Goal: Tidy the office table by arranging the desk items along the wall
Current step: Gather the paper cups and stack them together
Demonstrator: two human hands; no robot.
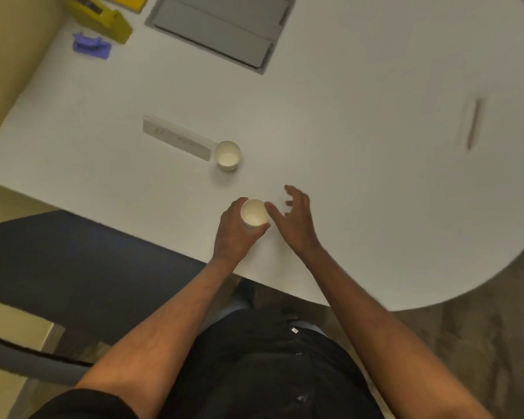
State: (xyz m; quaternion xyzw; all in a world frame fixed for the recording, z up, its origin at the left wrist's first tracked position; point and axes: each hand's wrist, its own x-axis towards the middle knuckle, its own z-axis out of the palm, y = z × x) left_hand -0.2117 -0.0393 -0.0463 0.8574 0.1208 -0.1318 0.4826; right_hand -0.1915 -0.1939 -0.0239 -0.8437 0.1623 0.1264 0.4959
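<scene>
My left hand [236, 234] grips a small white paper cup [253, 213] near the front edge of the white table [360, 176]. Just right of that cup my right hand [294, 219] hovers with its fingers spread, holding nothing. A second white paper cup [227, 155] stands upright a little farther back, beside a white power strip [177, 137]. By the wall at the far left sit a yellow tape dispenser [103, 18] and a small purple object [91, 46]. A white, pen-like stick [470, 124] lies at the right.
A grey recessed cable hatch [221, 28] is set into the table at the back. A yellow flat item [127, 0] lies at the top edge. The beige wall [9, 55] runs along the left side. A chair [28, 352] stands below left.
</scene>
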